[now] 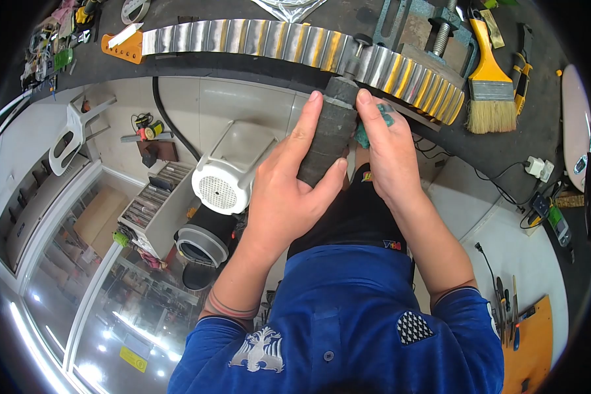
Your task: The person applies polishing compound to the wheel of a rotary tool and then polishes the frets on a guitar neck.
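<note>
Both my hands are around a dark grey, cylindrical rotary tool [328, 131], with its metal shaft and small dark disc tip pointing away from me. My left hand [282, 177] grips its left side, index finger stretched along it and thumb across the body. On the other side, my right hand [391, 154] closes near the front end, its other fingers partly hidden. Something teal [363, 136] shows by those fingers; I cannot tell what. The tip lies over a guitar neck [243, 38] with an orange headstock [121, 47] and silver strips across its fretboard. Contact is unclear.
A vise [433, 39] stands behind the neck. To its right lie a yellow-handled paintbrush [491, 72] and pliers [522, 75]. A white stool [243, 161] and a dark bin [203, 240] are below at left. A cable with a white plug [538, 169] is at right.
</note>
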Motion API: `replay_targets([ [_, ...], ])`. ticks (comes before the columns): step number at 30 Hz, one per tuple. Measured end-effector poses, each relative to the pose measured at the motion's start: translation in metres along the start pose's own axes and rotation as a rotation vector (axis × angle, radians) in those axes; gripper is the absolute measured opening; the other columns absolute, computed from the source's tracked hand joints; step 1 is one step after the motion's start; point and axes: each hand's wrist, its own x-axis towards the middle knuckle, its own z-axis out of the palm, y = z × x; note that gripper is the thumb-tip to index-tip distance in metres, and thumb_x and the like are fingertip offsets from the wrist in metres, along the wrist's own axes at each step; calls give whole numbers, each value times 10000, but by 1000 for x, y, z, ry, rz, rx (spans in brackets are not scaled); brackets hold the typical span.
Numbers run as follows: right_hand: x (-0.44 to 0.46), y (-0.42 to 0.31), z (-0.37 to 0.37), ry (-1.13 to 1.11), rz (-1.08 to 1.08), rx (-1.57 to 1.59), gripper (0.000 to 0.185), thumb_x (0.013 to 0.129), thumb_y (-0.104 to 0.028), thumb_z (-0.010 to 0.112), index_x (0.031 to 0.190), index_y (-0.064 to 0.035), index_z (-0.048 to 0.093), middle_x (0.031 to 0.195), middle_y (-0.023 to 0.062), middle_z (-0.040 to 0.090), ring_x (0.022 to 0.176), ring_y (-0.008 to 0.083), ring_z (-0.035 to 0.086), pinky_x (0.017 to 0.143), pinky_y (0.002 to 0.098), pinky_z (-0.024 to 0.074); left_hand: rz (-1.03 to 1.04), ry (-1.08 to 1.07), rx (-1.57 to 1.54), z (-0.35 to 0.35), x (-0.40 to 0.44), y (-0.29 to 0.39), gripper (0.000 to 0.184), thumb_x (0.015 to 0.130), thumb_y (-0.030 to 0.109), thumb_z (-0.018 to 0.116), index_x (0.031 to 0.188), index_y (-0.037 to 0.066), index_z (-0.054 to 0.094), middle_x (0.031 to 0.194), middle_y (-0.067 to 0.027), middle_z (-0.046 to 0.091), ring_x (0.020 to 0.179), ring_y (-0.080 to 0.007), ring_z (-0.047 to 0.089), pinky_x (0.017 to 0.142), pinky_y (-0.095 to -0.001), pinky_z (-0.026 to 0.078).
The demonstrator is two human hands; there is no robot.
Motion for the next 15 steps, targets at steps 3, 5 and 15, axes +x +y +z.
replay_targets([
  [3, -1, -1, 1, 6, 8, 4, 492, 1197, -482, 762, 1128, 5, 788, 970, 21, 725, 933, 126, 645, 887, 307, 516, -1, 0, -11, 1, 0, 0, 950, 988, 15, 829, 1854, 61, 442, 1555, -232, 785, 1401, -285, 786, 1177, -406, 593],
  [5, -1, -1, 0, -4, 8, 15, 487, 1197, -479, 763, 1123, 1, 786, 969, 21, 726, 932, 127, 647, 888, 306, 516, 0, 2, -7, 1, -1, 0, 948, 989, 14, 828, 1853, 57, 441, 1570, -237, 776, 1407, -289, 783, 1176, -406, 595],
  [15, 1, 3, -12, -83, -13, -53, 434, 1191, -449, 774, 1138, -19, 797, 978, 9, 732, 941, 113, 655, 892, 300, 528, -36, -8, -36, 4, -9, -5, 957, 987, 5, 832, 1855, 46, 430, 1610, -234, 754, 1412, -289, 778, 1176, -405, 597],
])
